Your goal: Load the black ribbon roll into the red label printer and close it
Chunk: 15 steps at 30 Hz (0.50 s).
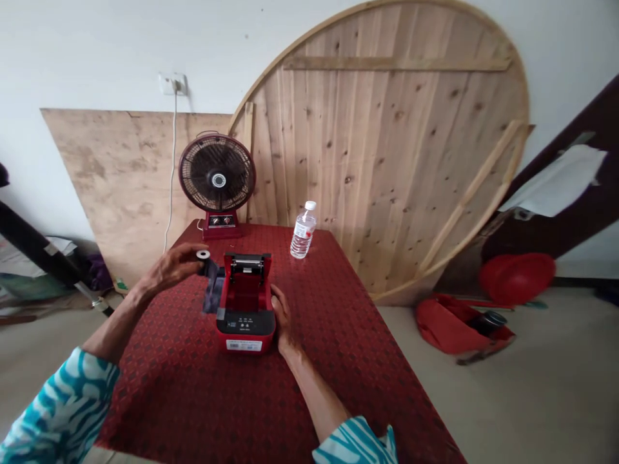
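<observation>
A red and black label printer (246, 325) stands on the table with its lid raised and its red inner bay exposed. My right hand (283, 319) presses against the printer's right side, fingers partly hidden behind it. To the left and slightly above the printer, my left hand (178, 265) pinches a small paper roll (202, 255), its white end with a dark core facing up. Beneath the roll lies a crumpled dark cloth or bag (213, 293), close against the printer's left side.
A red patterned cloth covers the table (338, 348). A dark red fan (217, 180) and a clear water bottle (302, 232) stand toward its far end. Behind leans a large round wooden board (387, 148). On the floor at right sit a red bag (445, 328) and a red basin (517, 277).
</observation>
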{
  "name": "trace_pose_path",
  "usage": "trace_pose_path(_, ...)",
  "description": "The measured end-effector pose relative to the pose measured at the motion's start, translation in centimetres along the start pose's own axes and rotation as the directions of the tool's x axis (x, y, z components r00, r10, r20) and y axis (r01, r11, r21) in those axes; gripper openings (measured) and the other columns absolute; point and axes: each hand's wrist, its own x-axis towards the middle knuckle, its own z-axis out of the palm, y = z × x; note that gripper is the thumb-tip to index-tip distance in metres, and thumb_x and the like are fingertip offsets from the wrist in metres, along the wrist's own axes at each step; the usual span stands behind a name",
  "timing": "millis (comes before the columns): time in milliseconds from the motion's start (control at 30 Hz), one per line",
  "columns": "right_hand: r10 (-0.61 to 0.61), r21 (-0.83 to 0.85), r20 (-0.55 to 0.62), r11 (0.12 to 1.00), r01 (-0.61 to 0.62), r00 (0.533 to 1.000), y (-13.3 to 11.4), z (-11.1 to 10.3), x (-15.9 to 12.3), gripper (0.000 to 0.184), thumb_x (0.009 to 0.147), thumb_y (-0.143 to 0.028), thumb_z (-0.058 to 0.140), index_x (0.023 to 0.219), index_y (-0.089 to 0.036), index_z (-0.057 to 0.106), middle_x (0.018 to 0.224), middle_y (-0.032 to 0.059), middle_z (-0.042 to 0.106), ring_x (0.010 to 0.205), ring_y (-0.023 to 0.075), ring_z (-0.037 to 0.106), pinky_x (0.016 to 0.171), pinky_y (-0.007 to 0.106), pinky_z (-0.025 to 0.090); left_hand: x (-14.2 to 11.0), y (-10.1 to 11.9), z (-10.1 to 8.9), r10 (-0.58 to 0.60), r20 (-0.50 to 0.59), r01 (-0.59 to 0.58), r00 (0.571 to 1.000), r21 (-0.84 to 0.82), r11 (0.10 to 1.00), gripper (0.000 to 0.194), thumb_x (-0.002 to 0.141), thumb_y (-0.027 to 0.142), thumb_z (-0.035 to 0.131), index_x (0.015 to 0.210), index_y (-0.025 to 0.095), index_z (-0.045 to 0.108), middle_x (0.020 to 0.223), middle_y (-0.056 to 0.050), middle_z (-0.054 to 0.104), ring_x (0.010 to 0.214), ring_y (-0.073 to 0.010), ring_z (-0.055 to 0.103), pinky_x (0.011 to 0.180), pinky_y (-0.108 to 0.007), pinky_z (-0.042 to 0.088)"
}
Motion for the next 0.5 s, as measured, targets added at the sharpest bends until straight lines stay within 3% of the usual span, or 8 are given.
trace_pose_path(67,0.002,-0.028,-0.011,1.0,-0.002,1.0,0.1,-0.1,0.0,0.049,0.082,-0.054,0.055,0.122,-0.027,0.06,0.132,0.0041,0.059,0.124,0.0262,0.05,0.104,0.043,0.037,1.3,-2.5,-1.0,-0.084,-0.123,0.073,0.989,-0.095,0.993,0.043,0.067,0.039,0.069,0.104,0.017,0.062,0.089,-0.004,0.07,0.084,-0.0217,0.067,0.08,-0.036,0.052)
trace_pose_path(133,-0.001,-0.053,-0.013,0.999,0.0,1.0,0.1,-0.1,0.0,0.048,0.082,-0.054,0.054,0.121,-0.027,0.06,0.133,0.0042,0.058,0.126,0.0263,0.048,0.106,0.044,0.035,2.6,-5.1,-1.0,-0.129,-0.179,0.107,0.975,-0.127,0.986,0.043,0.063,0.042,0.068,0.097,0.017,0.06,0.085,-0.004,0.069,0.081,-0.0204,0.066,0.077,-0.034,0.052)
trace_pose_path(333,0.009,-0.063,-0.028,0.998,-0.011,1.0,-0.3,-0.1,0.0,0.05,0.081,-0.056,0.054,0.121,-0.027,0.061,0.133,0.0043,0.058,0.127,0.0264,0.048,0.107,0.044,0.035,4.2,-11.0,1.5,-0.16,-0.167,0.144,0.973,-0.106,0.984,0.039,0.053,0.043,0.07,0.08,0.018,0.058,0.071,-0.001,0.067,0.071,-0.0214,0.066,0.07,-0.034,0.052)
trace_pose_path(500,0.024,-0.079,-0.043,0.997,-0.028,0.999,-0.3,-0.1,0.0,0.049,0.08,-0.056,0.055,0.119,-0.027,0.062,0.131,0.0043,0.059,0.124,0.0269,0.05,0.105,0.044,0.037,3.8,-13.1,2.1,-0.168,-0.139,0.167,0.976,-0.019,0.986,0.042,0.054,0.048,0.069,0.084,0.019,0.062,0.075,-0.003,0.071,0.076,-0.0248,0.068,0.071,-0.035,0.053)
